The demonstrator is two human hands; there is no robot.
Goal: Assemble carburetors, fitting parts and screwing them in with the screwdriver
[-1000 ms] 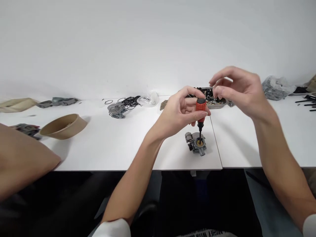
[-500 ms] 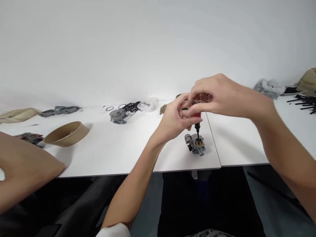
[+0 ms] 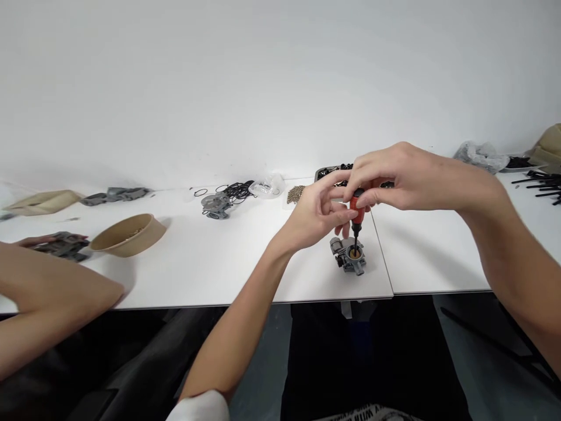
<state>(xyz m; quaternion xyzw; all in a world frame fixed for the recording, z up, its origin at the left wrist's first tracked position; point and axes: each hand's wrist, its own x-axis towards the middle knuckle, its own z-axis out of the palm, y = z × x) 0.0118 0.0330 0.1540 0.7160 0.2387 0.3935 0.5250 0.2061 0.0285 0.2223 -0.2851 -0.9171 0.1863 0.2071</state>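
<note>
Carburetor sits on the white table, near its front edge, at about 1 o'clock from the viewer. A red screwdriver stands upright with its tip down in the carburetor's round brass-coloured opening. Left hand is curled around the handle from 9 o'clock; right hand pinches the handle's top from 3 o'clock, so both are closed on the tool. At 9 o'clock lies a brown bowl, with another person's arm nearer the viewer. A parts tray shows at 12 o'clock behind the hands.
</note>
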